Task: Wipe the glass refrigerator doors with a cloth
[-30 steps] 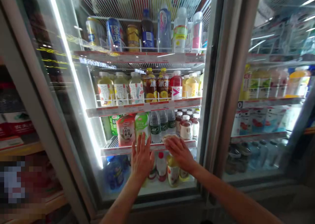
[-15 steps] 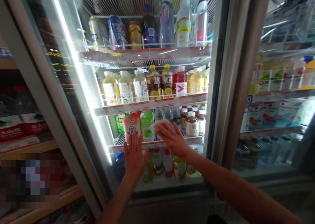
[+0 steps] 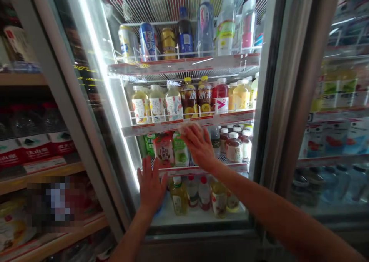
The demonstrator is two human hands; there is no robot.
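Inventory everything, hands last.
Cans: front three, silver, blue, gold, top shelf left.
Tall bottles: front four, mixed, top shelf right.
Tea bottles: front three, pale, second shelf left.
Iced-tea bottles: two, brown, second shelf middle.
V-label bottle: one, red, beside them.
Juice bottles: several, yellow, second shelf right.
Drink packs: three, green, red, third shelf left.
Small bottles: several, brown, third shelf right.
Low bottles: several, mostly yellow, bottom.
Light strip: one, white, cooler's left.
Cartons: several, white, right cooler.
Bottled packs: several, red, white, left shelving.
Cloth: one, whitish, mid-cooler.
Left hand: one, bare, before lower shelves.
Right hand: one, bare, on cloth.
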